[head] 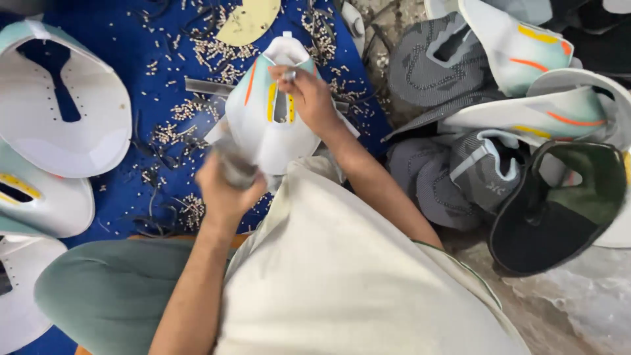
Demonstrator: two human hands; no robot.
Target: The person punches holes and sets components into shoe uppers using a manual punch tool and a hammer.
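So the white shoe upper (266, 121) with the yellow and orange stripes is held up over the middle of the blue mat (125, 190), its long axis running away from the person, tongue end pointing at the mat's far edge. The right hand (309, 95) is right on that far tongue end, pinching it along with some small greyish bit I can't make out. The left hand (227, 184) is clenched around the near end, motion-blurred, so both hands are on it, one at each end of the length.
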